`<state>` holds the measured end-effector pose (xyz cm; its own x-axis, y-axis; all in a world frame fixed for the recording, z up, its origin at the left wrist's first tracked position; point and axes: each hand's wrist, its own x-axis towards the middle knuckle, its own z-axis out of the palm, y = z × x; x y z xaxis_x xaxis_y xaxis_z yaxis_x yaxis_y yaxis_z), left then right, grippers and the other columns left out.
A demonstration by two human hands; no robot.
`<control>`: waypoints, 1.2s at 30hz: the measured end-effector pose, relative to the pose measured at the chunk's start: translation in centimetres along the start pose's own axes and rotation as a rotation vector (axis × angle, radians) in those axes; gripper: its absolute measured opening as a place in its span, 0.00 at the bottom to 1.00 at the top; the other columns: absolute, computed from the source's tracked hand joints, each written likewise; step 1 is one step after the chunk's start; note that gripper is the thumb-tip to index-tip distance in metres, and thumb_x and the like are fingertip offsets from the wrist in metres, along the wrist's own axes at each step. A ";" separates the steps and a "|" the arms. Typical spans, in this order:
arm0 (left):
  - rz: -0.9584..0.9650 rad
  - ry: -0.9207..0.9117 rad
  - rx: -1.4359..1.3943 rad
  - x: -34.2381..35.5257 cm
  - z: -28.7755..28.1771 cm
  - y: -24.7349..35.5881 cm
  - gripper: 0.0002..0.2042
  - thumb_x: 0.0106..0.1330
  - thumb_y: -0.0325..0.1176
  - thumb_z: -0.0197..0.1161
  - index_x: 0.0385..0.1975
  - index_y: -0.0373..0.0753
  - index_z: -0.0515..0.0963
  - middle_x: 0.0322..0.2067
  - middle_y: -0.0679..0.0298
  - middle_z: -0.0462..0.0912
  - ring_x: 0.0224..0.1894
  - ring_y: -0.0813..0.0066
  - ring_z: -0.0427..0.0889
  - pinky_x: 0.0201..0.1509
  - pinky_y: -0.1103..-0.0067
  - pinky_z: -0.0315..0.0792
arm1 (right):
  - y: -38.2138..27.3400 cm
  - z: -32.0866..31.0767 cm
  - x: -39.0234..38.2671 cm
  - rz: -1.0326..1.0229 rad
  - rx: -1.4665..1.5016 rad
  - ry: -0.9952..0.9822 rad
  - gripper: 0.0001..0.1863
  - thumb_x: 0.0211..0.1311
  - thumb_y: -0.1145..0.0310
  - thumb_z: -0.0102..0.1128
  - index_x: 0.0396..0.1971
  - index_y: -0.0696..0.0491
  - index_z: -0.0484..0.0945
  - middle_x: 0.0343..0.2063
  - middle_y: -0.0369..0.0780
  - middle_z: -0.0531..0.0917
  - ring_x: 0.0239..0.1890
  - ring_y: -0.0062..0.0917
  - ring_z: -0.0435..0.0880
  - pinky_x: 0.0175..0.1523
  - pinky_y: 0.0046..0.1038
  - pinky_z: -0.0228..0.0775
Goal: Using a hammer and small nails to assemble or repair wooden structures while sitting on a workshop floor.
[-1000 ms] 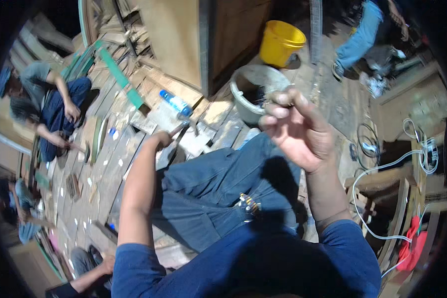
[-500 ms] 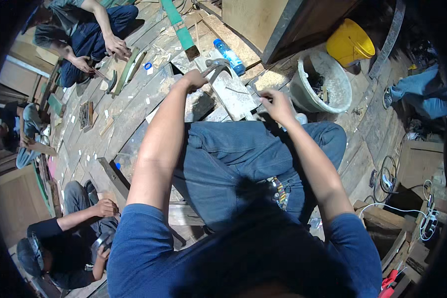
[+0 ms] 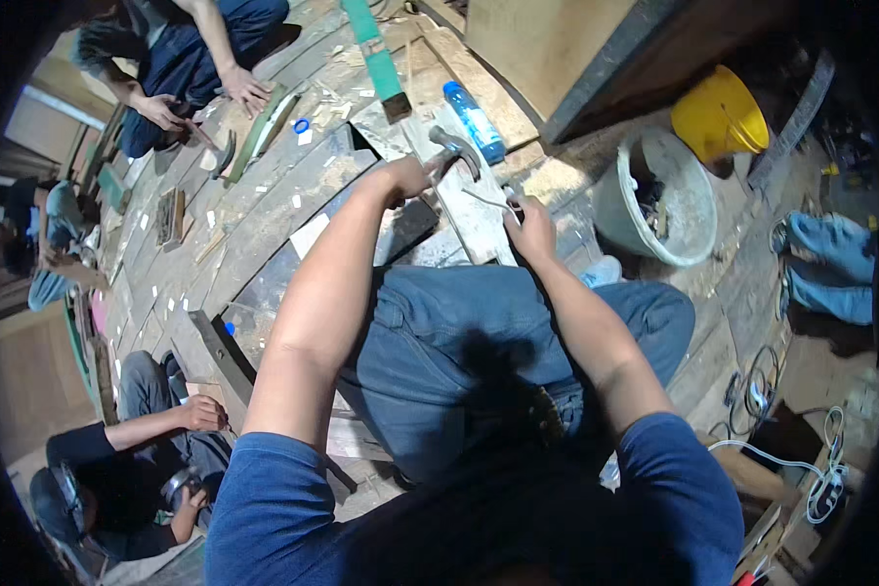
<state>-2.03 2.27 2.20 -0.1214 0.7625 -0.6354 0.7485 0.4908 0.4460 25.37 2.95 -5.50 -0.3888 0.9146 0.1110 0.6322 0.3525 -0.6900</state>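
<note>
My left hand (image 3: 402,180) is closed around the handle of a claw hammer (image 3: 450,145), whose head is over a pale, dusty wooden board (image 3: 462,220). A thin bent metal piece, perhaps a nail (image 3: 490,201), lies along the board, and my right hand (image 3: 524,226) pinches its right end at the board's edge. A blue-labelled bottle (image 3: 474,122) lies behind the hammer. My crossed legs in dark trousers (image 3: 449,322) are just below the board.
A pale bucket of dark items (image 3: 654,195) and a yellow bucket (image 3: 718,112) stand at right, cables (image 3: 752,391) below. A green plank (image 3: 371,54) lies ahead. Co-workers sit at upper left (image 3: 186,68), far left (image 3: 54,244) and lower left (image 3: 132,488); another person's legs (image 3: 825,264) are at right.
My right hand has come down from in front of the camera to the board and now pinches the metal piece. The hammer in my left hand is now over the board.
</note>
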 end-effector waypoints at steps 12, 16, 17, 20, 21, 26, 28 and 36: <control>-0.119 -0.115 0.052 1.5 1.3 -2.3 0.13 0.60 0.35 0.57 0.32 0.28 0.78 0.16 0.58 0.74 0.13 0.68 0.72 0.14 0.70 0.67 | 1.0 0.3 0.5 -0.238 0.073 0.172 0.10 0.49 0.79 0.59 0.34 0.55 0.81 0.34 0.47 0.81 0.40 0.42 0.79 0.47 0.37 0.70; -0.118 -0.014 0.114 0.7 0.7 -0.7 0.17 0.62 0.41 0.60 0.32 0.30 0.78 0.18 0.58 0.75 0.14 0.69 0.73 0.14 0.71 0.68 | 0.9 0.4 0.9 -0.165 0.045 0.098 0.09 0.50 0.78 0.58 0.34 0.55 0.80 0.34 0.46 0.81 0.42 0.43 0.78 0.48 0.39 0.69; -0.149 -0.034 0.142 0.4 0.5 0.1 0.18 0.61 0.44 0.61 0.32 0.30 0.79 0.20 0.56 0.78 0.18 0.67 0.77 0.18 0.70 0.71 | 0.9 0.0 1.0 -0.176 0.056 0.103 0.09 0.50 0.78 0.58 0.34 0.55 0.80 0.34 0.46 0.81 0.42 0.43 0.78 0.48 0.39 0.69; 0.082 0.123 0.417 -0.5 -1.1 0.0 0.22 0.60 0.49 0.61 0.30 0.30 0.80 0.24 0.50 0.81 0.23 0.62 0.81 0.27 0.68 0.74 | -0.3 -0.5 1.1 -0.195 0.094 0.075 0.08 0.55 0.76 0.53 0.36 0.57 0.77 0.34 0.48 0.80 0.42 0.45 0.77 0.48 0.41 0.68; 0.161 0.206 0.465 -1.0 -2.1 -0.7 0.24 0.60 0.51 0.61 0.26 0.29 0.80 0.22 0.51 0.80 0.22 0.63 0.81 0.24 0.69 0.73 | -1.3 -0.1 0.9 -0.212 0.106 0.074 0.08 0.55 0.76 0.53 0.36 0.57 0.77 0.34 0.48 0.80 0.42 0.45 0.77 0.48 0.41 0.68; -0.011 -0.060 -0.179 -4.3 -1.7 0.9 0.16 0.63 0.47 0.62 0.31 0.37 0.76 0.15 0.70 0.69 0.14 0.81 0.65 0.15 0.79 0.57 | 0.5 1.1 -0.1 -0.146 0.107 0.168 0.08 0.58 0.74 0.52 0.38 0.56 0.73 0.35 0.48 0.80 0.42 0.46 0.77 0.47 0.43 0.67; 0.001 -0.119 -0.525 -5.5 -0.1 -0.1 0.15 0.65 0.46 0.61 0.39 0.40 0.74 0.16 0.74 0.64 0.14 0.84 0.59 0.15 0.82 0.52 | 1.0 1.1 -0.3 -0.106 0.100 0.177 0.07 0.59 0.73 0.52 0.36 0.57 0.74 0.35 0.47 0.80 0.41 0.46 0.77 0.46 0.43 0.68; 0.082 -0.236 -0.792 -6.1 -0.7 -2.8 0.12 0.73 0.42 0.50 0.41 0.40 0.73 0.20 0.71 0.68 0.18 0.84 0.64 0.21 0.84 0.57 | 1.1 1.4 0.7 -0.241 0.038 0.154 0.05 0.54 0.75 0.57 0.32 0.56 0.77 0.32 0.47 0.78 0.38 0.43 0.77 0.44 0.41 0.69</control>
<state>-3.84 -3.51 5.29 0.1195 0.7438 -0.6577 0.0579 0.6561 0.7525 24.90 3.72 -7.17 -0.4169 0.8257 0.3800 0.5073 0.5583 -0.6565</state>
